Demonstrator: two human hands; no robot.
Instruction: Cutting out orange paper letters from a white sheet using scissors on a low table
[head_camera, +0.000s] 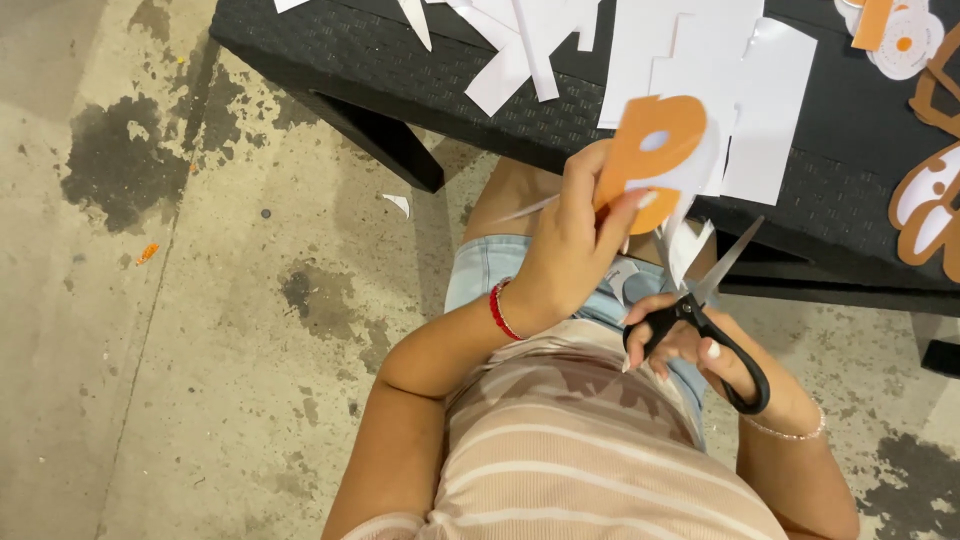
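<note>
- One orange paper cut-out (648, 150) with a white edge is pinched in the left hand (568, 250), thumb in front, fingers (578, 175) curled behind its left side, above the lap.
- Black-handled scissors (712, 330) sit just below it, blades apart, the right hand (690, 345) gripping the loops.
- White paper sheets (730, 80) lie on the black counter (400, 70) beyond.
- Stained concrete floor (200, 300) spreads to the left.

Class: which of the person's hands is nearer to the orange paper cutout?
Left. The left hand pinches the orange cutout by its lower edge; the right hand is below it, holding scissors.
</note>
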